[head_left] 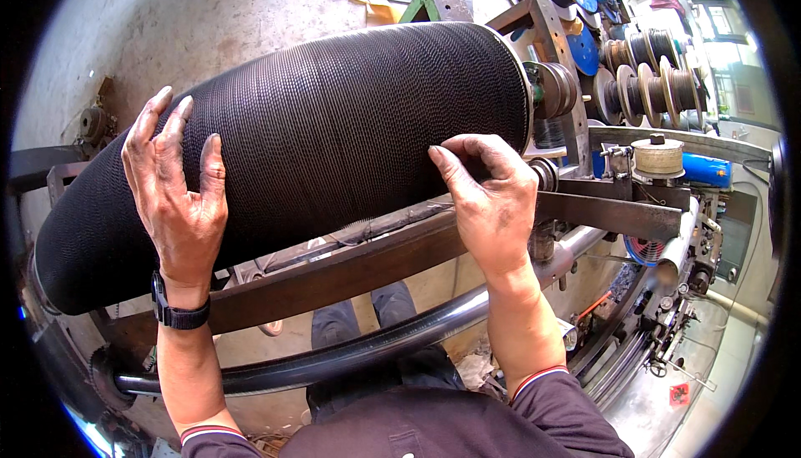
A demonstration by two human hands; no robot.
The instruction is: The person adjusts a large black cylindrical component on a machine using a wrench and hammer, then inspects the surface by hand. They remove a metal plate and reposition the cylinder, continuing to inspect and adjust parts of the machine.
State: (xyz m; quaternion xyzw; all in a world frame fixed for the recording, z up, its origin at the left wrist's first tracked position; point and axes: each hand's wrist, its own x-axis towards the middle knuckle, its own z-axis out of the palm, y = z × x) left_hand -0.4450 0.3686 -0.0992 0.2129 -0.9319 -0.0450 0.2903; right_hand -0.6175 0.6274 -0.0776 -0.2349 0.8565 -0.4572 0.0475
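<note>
A large black drum (334,108), its surface covered in fine ridged rows like wound wire or mesh, lies slantwise in front of me. My left hand (179,183) is held over its left part, fingers apart and nothing in them; whether the fingertips touch the surface I cannot tell. Near the drum's right end is my right hand (492,191), thumb and forefinger brought together in a pinch close to the ridges. Anything between those fingertips is too small to make out. A black watch (183,316) is on my left wrist.
A brown metal beam (350,270) and a shiny dark pipe (350,354) run between the drum and my body. Right of the drum stand a metal frame upright (559,66), wire spools (659,95), a cream spool (657,158) and a blue cylinder (706,170).
</note>
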